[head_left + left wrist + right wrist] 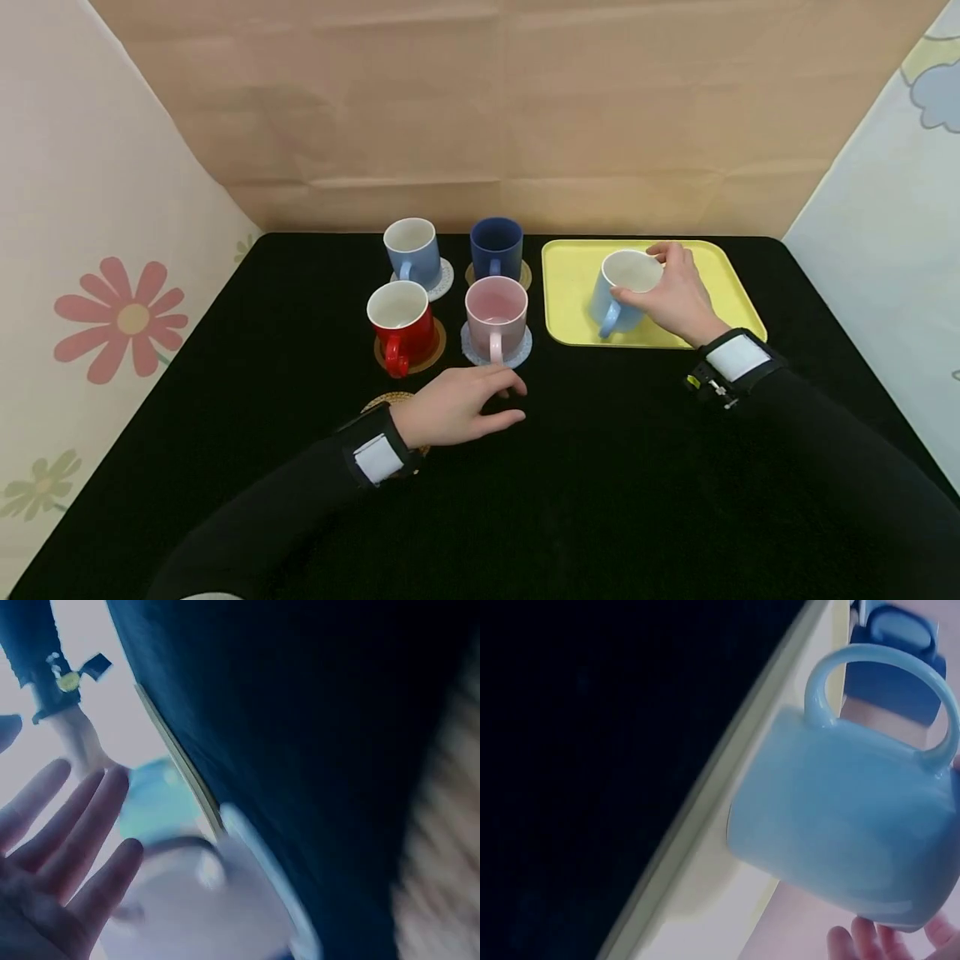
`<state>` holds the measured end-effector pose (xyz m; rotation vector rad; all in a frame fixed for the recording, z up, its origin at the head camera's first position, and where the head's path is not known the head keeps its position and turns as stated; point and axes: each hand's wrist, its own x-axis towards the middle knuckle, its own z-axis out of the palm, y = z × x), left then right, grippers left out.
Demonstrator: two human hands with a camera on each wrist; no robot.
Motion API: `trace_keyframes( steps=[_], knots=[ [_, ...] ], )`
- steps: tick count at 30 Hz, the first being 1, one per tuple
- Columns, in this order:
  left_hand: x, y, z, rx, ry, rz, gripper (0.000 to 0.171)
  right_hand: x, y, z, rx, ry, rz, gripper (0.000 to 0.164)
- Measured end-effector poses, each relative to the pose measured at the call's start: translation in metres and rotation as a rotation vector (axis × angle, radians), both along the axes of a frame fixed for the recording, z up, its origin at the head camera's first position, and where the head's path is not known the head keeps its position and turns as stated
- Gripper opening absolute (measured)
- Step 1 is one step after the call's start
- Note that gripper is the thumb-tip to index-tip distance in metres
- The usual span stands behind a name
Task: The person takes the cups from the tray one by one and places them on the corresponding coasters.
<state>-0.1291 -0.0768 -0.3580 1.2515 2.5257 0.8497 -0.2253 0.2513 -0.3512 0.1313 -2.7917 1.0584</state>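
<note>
My right hand (682,296) holds a light blue mug (602,293) by its rim, thumb on the near side and fingers on the far side. That mug is over the yellow tray (564,287), tilted a little, its handle toward me. In the right wrist view, fingertips (866,937) touch the side of the mug (840,817) near its rim. My left hand (457,404) holds nothing, its fingers loosely extended just in front of a pink mug (480,335). The left wrist view shows its fingers (90,817) spread apart, with the pink mug (217,907) beyond, blurred.
A red mug (415,337), a medium blue mug (426,262) and a navy mug (510,262) stand on round coasters left of the tray. The pink mug has a pale coaster (519,354) under it. Beneath my left wrist lies a woven coaster (386,398), partly covered.
</note>
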Motion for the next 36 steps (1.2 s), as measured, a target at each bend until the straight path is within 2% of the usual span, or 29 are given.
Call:
trace_keyframes(
  steps=[4, 8, 13, 18, 22, 27, 31, 36],
  knots=[
    [0.000, 0.026, 0.003, 0.157, -0.125, 0.005, 0.032, 0.005, -0.006, 0.002, 0.014, -0.002, 0.011, 0.081],
    [-0.001, 0.060, 0.002, 0.349, -0.318, 0.065, 0.037, 0.010, -0.006, 0.004, 0.019, -0.016, 0.021, 0.086],
    [-0.011, 0.101, -0.001, 0.539, -0.477, 0.218, 0.050, 0.018, 0.002, 0.009, 0.017, -0.069, 0.059, 0.095],
    [-0.025, 0.127, -0.008, 0.649, -0.553, 0.422, 0.050, 0.027, 0.020, 0.012, 0.077, -0.158, 0.111, 0.093],
    [-0.037, 0.140, -0.014, 0.720, -0.589, 0.545, 0.044, 0.030, 0.042, 0.007, 0.174, -0.232, 0.178, 0.081],
    [-0.048, 0.153, -0.020, 0.809, -0.596, 0.627, 0.033, 0.029, 0.062, -0.002, 0.271, -0.258, 0.284, 0.052],
    [-0.054, 0.161, -0.024, 0.817, -0.547, 0.671, 0.027, 0.027, 0.065, -0.005, 0.289, -0.260, 0.358, 0.028],
    [-0.059, 0.169, -0.024, 0.781, -0.479, 0.705, 0.023, 0.026, 0.061, -0.007, 0.331, -0.238, 0.419, 0.010]
  ],
)
